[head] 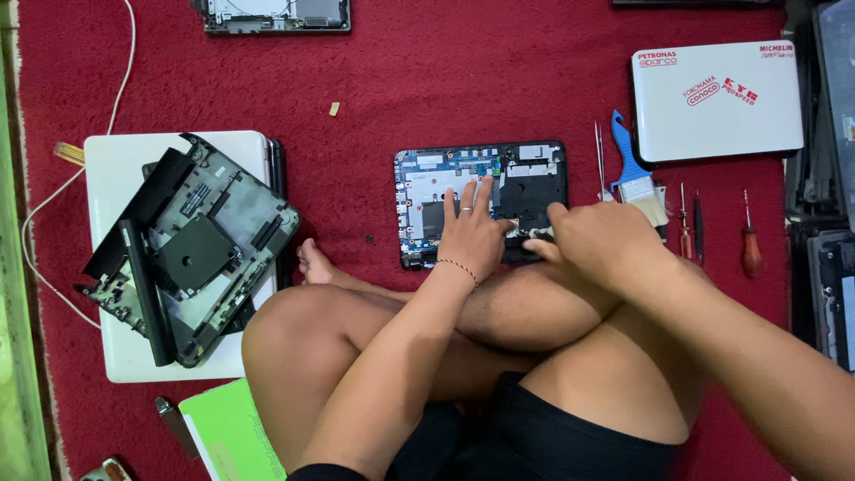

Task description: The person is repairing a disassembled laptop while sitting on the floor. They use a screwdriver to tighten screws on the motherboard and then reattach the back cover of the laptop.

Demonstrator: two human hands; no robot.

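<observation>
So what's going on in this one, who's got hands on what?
A person sits cross-legged on a red carpet with an opened small laptop base in front of their knees, its circuit board exposed. The left hand lies flat on the board, fingers spread. The right hand presses at the base's near edge; whether it holds anything cannot be told. To the right lie a blue brush and several screwdrivers. To the left, a dismantled laptop shell rests on a white closed laptop.

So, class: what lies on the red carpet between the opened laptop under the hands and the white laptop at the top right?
In the head view: tweezers and a blue-handled brush between opened laptop and white laptop.
</observation>
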